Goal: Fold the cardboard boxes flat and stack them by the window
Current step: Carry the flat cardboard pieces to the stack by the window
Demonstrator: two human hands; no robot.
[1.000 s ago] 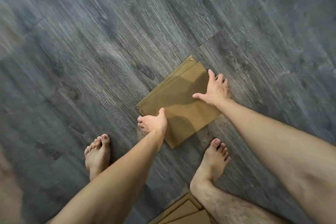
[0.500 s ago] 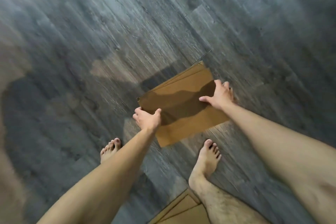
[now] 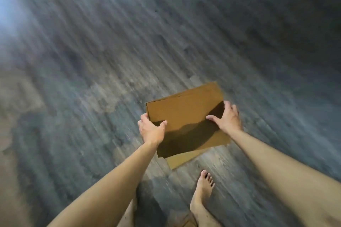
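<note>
Brown cardboard, folded flat, hangs between a person's two bare hands above a grey wood-grain floor (image 3: 184,33), seen from a head-worn camera. The flattened boxes (image 3: 184,114) lie as a thin bundle, long axis running across the body from one hand to the other. The left hand (image 3: 152,130) grips the near-left edge, thumb curled on top and fingers wrapped under. The right hand (image 3: 227,118) holds the right edge, thumb pressed on the top face and fingers curled over the rim. A lower sheet (image 3: 181,160) peeks out beneath the bundle (whether it is gripped too cannot be told). One bare foot (image 3: 203,190) stands just behind. Both hands sit about equally near, so the carry to the window would likely be a level, two-handed one.
</note>
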